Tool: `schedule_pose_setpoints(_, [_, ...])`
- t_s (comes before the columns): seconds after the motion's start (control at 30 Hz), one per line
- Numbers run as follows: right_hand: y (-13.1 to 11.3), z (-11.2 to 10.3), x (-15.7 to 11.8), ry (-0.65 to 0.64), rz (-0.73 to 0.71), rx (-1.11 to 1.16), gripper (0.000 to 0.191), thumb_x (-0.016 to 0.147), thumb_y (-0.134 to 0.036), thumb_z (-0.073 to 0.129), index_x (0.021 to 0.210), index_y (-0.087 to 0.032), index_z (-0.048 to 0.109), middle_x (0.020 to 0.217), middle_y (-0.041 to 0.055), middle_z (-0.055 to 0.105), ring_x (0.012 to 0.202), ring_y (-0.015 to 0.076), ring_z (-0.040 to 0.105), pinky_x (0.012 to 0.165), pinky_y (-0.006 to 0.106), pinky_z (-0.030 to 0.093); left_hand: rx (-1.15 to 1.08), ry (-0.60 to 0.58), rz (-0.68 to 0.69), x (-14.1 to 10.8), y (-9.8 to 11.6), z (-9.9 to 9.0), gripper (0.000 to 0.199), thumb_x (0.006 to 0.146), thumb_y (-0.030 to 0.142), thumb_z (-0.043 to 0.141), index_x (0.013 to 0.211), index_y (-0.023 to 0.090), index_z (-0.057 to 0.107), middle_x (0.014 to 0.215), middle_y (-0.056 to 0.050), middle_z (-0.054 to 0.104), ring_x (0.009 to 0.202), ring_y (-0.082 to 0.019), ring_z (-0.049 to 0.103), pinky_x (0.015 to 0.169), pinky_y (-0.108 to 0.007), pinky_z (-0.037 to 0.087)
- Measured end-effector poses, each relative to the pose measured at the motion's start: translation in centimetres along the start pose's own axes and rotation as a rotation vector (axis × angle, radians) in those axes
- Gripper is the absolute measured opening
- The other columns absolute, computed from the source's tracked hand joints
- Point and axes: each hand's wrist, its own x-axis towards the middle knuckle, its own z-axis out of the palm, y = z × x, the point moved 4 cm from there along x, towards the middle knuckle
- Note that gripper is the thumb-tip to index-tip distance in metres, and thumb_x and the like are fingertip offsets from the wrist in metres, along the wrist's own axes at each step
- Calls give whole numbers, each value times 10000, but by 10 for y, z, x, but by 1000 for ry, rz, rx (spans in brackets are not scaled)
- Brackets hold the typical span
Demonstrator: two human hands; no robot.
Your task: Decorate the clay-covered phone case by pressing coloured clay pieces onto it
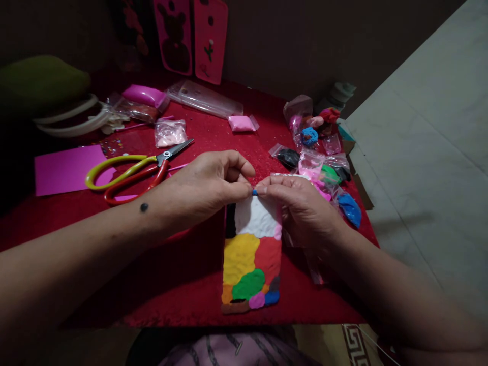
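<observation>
A small piece of blue clay is pinched between the fingertips of my left hand and my right hand. Both hands meet over the top end of a flat phone case covered with patches of coloured clay. White, yellow, red, green, black, brown, pink, orange and blue patches show on it. The case lies on the red cloth near the table's front edge. My hands hide its top end. Left of my left hand, scissors with one yellow and one red handle lie with their blades pointing away.
Bags of coloured clay crowd the table's right side. A pink sheet lies at left, near white rings. Behind are a clear case, a pink clay packet and decorated pink cases standing upright.
</observation>
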Motion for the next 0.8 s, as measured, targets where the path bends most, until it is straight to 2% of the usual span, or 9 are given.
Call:
schedule_pose_setpoints(0.2, [-1, 0, 0, 4, -23, -16, 93, 715, -207, 693, 668, -150, 637, 605, -11, 586, 545, 93, 502, 534, 233, 365, 58, -31, 8, 0, 0, -3, 230, 670, 183, 672, 893, 194, 615, 725, 14, 623, 656, -120, 573, 562, -238, 384])
schedule_pose_setpoints(0.47, [-1, 1, 0, 7, -24, -16, 122, 718, -226, 699, 663, -145, 626, 583, -18, 564, 523, 81, 480, 507, 220, 336, -15, -16, -20, 1, -3, 1, 273, 624, 165, 684, 860, 194, 551, 707, 29, 611, 611, -108, 552, 568, -246, 389])
schedule_pose_setpoints(0.8, [-1, 2, 0, 5, -25, -19, 116, 727, -214, 694, 675, -139, 622, 575, -26, 545, 507, 69, 461, 492, 215, 324, -61, -36, -24, 3, -3, -1, 253, 625, 172, 680, 853, 189, 573, 698, 25, 625, 629, -119, 580, 592, -256, 407])
